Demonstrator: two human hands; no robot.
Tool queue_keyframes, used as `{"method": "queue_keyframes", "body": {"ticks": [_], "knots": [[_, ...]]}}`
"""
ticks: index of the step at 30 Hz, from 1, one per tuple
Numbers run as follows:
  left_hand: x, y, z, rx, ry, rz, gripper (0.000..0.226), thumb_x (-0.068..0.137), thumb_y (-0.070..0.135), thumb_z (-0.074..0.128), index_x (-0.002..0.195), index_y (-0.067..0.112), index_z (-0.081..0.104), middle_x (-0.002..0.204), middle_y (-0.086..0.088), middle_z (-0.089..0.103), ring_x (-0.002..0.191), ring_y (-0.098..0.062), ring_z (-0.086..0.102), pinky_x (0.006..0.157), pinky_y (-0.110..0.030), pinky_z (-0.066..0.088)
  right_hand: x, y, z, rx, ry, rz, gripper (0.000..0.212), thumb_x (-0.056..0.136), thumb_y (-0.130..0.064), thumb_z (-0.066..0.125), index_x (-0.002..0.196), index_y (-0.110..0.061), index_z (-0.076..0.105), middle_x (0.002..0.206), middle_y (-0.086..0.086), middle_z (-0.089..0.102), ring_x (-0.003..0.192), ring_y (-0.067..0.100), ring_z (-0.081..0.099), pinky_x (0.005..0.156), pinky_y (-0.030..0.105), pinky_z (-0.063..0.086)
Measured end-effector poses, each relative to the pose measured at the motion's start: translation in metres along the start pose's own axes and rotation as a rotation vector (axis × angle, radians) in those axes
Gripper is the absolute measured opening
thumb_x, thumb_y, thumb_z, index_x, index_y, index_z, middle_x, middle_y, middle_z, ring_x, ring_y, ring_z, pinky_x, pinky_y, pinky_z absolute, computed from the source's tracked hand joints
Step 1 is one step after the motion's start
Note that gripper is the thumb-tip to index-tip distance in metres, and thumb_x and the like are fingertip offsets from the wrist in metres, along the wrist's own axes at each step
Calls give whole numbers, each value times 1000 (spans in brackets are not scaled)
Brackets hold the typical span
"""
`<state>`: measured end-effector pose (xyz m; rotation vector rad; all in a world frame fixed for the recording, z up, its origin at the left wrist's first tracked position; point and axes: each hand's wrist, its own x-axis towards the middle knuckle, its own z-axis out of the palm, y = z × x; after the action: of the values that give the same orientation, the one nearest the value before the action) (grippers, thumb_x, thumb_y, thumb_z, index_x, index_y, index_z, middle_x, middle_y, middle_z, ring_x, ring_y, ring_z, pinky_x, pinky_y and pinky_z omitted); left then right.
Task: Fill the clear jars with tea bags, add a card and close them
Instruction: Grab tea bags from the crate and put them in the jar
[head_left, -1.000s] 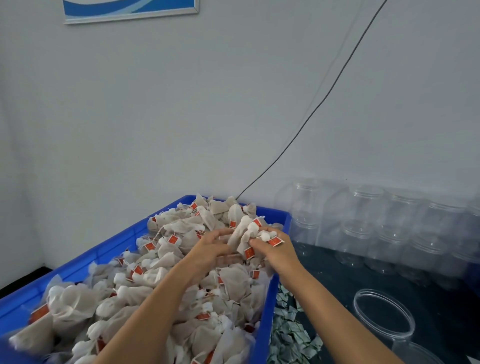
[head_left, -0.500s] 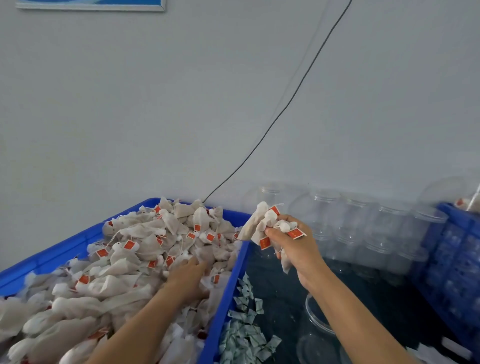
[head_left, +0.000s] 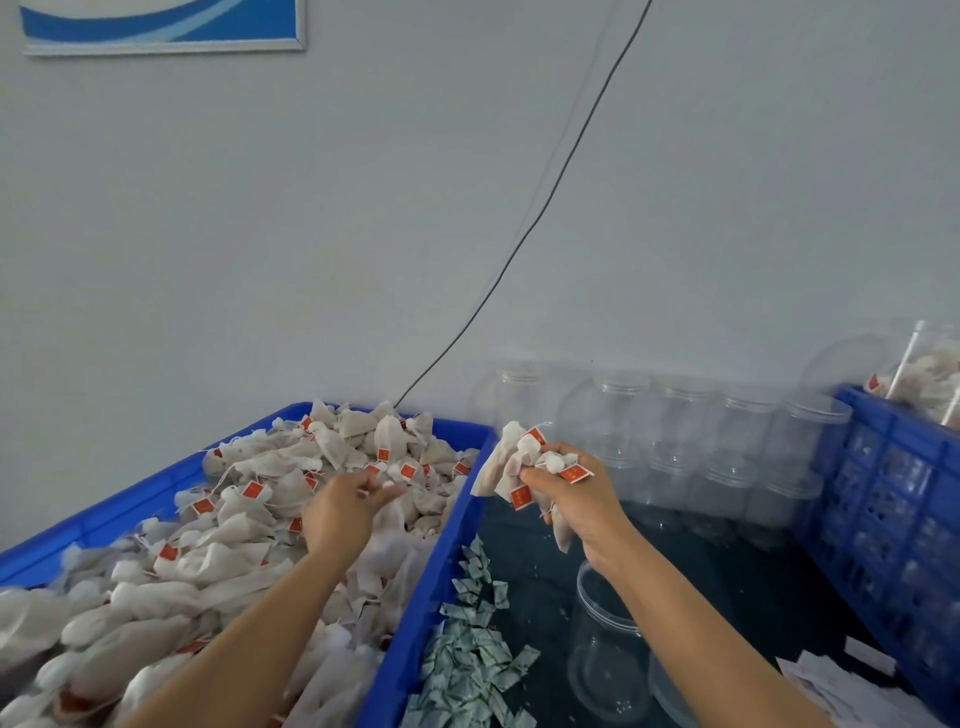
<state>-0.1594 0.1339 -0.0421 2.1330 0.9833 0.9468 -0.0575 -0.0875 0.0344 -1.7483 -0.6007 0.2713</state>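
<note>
Head view. The right hand (head_left: 576, 499) grips a bunch of tea bags (head_left: 511, 465), fingers curled round them, white pouches and orange tags sticking out above and left of the fist; it is raised over the dark table (head_left: 727, 566), just right of the near rim of the blue bin (head_left: 441, 566). The left hand (head_left: 345, 506) hovers over the heap of loose tea bags (head_left: 249, 525) that fills the bin, fingers loosely bent; whether they pinch a bag cannot be told. An open clear jar (head_left: 605, 660) stands below the right forearm, mouth up, partly hidden by it. Between the jar and the bin rim lies a strip of small green-and-white sachets (head_left: 467, 660). Rows of empty jars (head_left: 691, 447) stand stacked against the wall at the table's far edge. A blue lattice crate (head_left: 893, 519) bounds the table on the right; filled jars (head_left: 930, 379) rest in it. White cards (head_left: 841, 675) lie near the crate's base. A black cable (head_left: 545, 208) slants down the wall.
</note>
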Motion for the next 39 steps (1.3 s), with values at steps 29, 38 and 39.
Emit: {"method": "queue_keyframes", "body": {"ticks": [29,38,39], "knots": [[-109,158,106,-185,-451,225,8,86,17,72,80,19,65,79,3,67,72,-12,67,69,-30,59,-18,65,-139,57,104,-64,10,84,-22,73,92,-23,68,79,-5,71,75,14,65,55,21,48],[-102,156,89,-199,-462,300,13,93,2,57,98,13,61,87,-2,71,69,-13,70,70,-27,60,-17,79,-129,175,-24,-106,10,82,-22,74,88,-16,69,69,0,68,57,6,60,57,24,47],[-103,157,89,-236,-453,297,13,96,5,51,105,12,58,93,-3,71,73,-16,71,73,-31,60,-17,80,-128,179,-41,-113,9,81,-21,74,87,-16,70,69,0,69,58,6,60,56,23,46]]}}
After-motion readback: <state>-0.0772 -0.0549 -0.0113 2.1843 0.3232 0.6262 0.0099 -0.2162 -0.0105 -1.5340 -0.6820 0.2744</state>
